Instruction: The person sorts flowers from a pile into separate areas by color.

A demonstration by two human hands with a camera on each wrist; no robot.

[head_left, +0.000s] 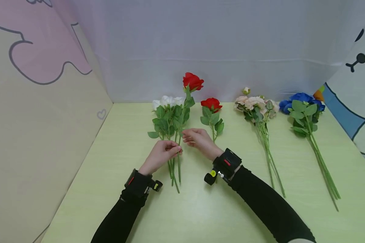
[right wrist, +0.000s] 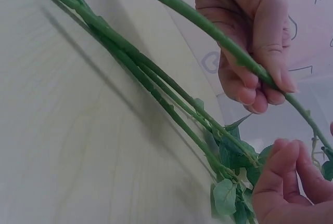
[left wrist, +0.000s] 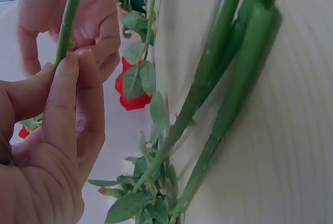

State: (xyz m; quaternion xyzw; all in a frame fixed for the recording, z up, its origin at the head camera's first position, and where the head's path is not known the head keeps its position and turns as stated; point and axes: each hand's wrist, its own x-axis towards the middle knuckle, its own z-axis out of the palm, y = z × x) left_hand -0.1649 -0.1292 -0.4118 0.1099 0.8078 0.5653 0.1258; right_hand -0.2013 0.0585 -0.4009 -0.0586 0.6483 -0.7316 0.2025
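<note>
My left hand [head_left: 162, 156] pinches the green stem [right wrist: 210, 33] of a red rose [head_left: 193, 81] between thumb and fingers. The rose stands raised, its bloom above the others and its leaves overlapping the white roses [head_left: 166, 101] in the head view. Several stems [right wrist: 125, 47] of the white roses lie on the table below the held stem. Just right of that stem is my right hand [head_left: 200, 142], fingers loosely bent and fingertips close to the leaves. Nothing shows between its fingertips [right wrist: 279, 148] in the right wrist view.
A second red rose [head_left: 211, 104] lies right of the held one, its stem partly hidden by my right forearm. Farther right on the table [head_left: 200, 216] are pale pink flowers [head_left: 255, 104] and blue flowers [head_left: 301, 98]. A white curtain [head_left: 219, 40] hangs behind.
</note>
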